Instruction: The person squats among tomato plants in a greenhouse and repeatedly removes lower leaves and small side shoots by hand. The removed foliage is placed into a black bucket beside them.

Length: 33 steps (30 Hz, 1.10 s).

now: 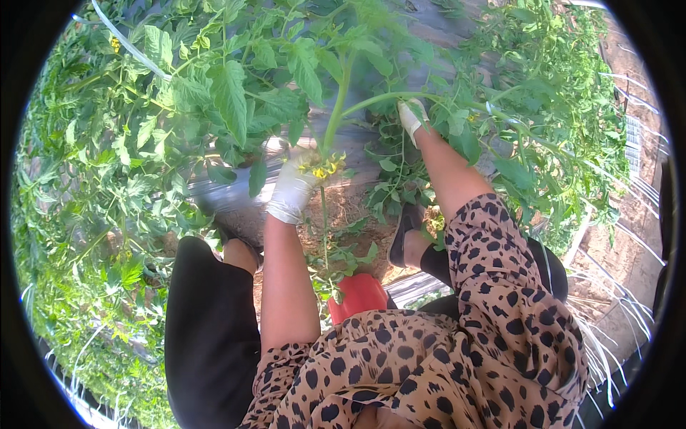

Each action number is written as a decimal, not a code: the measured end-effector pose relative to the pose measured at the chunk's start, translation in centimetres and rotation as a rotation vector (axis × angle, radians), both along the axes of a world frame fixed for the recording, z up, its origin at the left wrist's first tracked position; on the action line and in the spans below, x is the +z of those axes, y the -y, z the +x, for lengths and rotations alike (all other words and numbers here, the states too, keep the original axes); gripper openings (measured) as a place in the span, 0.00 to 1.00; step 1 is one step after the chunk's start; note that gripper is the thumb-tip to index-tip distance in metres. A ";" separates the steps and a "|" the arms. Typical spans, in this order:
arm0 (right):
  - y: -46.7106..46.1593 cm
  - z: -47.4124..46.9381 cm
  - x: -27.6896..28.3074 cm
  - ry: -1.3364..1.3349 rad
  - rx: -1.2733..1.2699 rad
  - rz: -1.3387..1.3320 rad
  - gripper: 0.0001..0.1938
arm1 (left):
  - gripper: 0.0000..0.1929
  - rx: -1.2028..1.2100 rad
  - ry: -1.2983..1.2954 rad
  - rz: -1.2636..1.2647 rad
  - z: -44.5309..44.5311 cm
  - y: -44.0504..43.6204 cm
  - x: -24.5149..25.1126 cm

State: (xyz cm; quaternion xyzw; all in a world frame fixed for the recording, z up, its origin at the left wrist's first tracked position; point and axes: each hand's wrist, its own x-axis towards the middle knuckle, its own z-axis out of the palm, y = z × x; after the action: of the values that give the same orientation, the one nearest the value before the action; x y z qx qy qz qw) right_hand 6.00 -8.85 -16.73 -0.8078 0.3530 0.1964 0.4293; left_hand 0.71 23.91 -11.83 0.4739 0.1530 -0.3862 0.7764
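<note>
My left hand point(293, 185), in a white glove, is at the base of a thick green tomato stem point(336, 115), beside a cluster of yellow tomato flowers point(323, 167). Leaves and blur hide its fingertips, so its grip cannot be told. My right hand point(413, 117), also white-gloved, reaches among the leaves just below an arching tomato side stem point(391, 97). Its fingers are partly hidden by that stem and foliage. A thin stalk point(324, 225) hangs below the flowers towards leafy cuttings near the ground.
Dense tomato plants point(107, 177) stand on the left, more on the right point(563, 69). Silvery plastic mulch film point(343, 134) covers soil ahead. A red plastic object point(358, 296) is between my legs. White strings point(605, 343) trail at the lower right; a pale string point(131, 45) hangs at the upper left.
</note>
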 end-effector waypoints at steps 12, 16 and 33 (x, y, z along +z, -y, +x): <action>-4.8 -2.2 -1.7 -0.232 0.381 -0.384 0.22 | 0.16 -0.075 0.011 0.130 1.7 0.9 2.9; -4.1 -1.8 -1.1 -0.420 0.299 -0.440 0.20 | 0.17 -0.032 0.028 0.092 1.6 1.3 3.1; -12.1 -16.7 18.4 -0.384 -0.285 0.619 0.14 | 0.08 0.031 0.069 0.145 0.3 3.1 2.5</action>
State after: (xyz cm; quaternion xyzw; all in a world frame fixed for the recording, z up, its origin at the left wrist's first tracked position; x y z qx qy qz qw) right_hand -10.68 3.22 1.63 -0.5318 0.4596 0.3794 0.6017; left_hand 1.03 20.85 -9.32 0.5394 0.1609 -0.3457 0.7508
